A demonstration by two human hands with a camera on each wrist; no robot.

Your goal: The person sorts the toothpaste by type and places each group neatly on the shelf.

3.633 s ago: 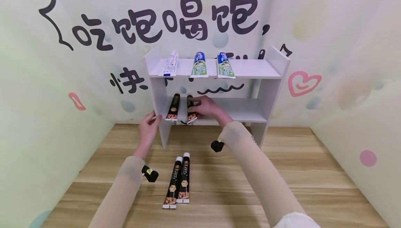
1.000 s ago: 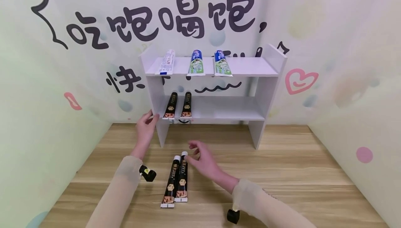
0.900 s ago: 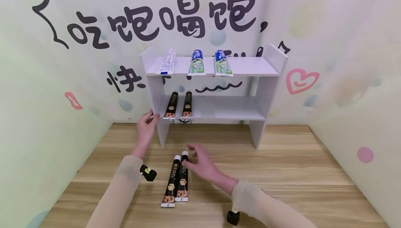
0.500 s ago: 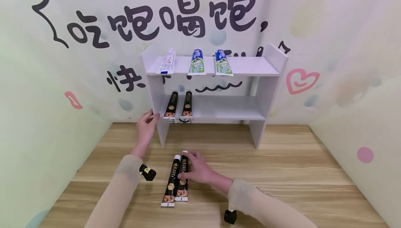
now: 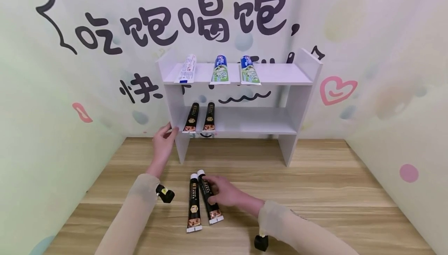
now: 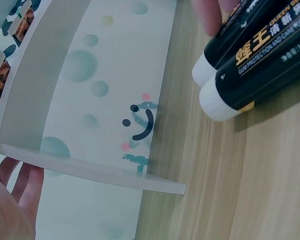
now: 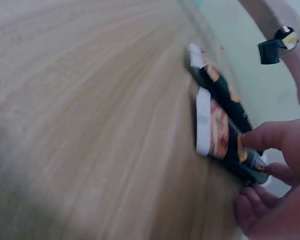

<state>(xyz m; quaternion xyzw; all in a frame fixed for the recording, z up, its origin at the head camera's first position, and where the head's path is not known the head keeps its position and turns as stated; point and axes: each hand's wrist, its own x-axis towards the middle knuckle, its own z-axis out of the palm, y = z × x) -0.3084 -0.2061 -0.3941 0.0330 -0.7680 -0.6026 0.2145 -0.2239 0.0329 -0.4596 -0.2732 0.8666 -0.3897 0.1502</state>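
Two black tubes with white caps lie on the wooden table. My right hand [image 5: 218,192] grips the right tube [image 5: 209,198], thumb on top and fingers curled under it, as the right wrist view shows on that tube [image 7: 225,137]. The left tube [image 5: 193,204] lies beside it, touching near the caps. My left hand [image 5: 162,142] rests with straight fingers against the left side panel of the white shelf [image 5: 280,75]. In the left wrist view, my left hand [image 6: 12,200] lies behind the panel edge [image 6: 90,170], and both caps [image 6: 212,97] show.
Two more black tubes [image 5: 191,118] lie on the lower shelf at its left. Three tubes, one white [image 5: 186,69] and two green and blue [image 5: 220,70], lie on the top shelf. Decorated walls close in on three sides.
My right hand came down from the lower shelf onto the right table tube and gripped it. That tube's tail has swung right, and the left tube has shifted slightly. My left hand stayed put.
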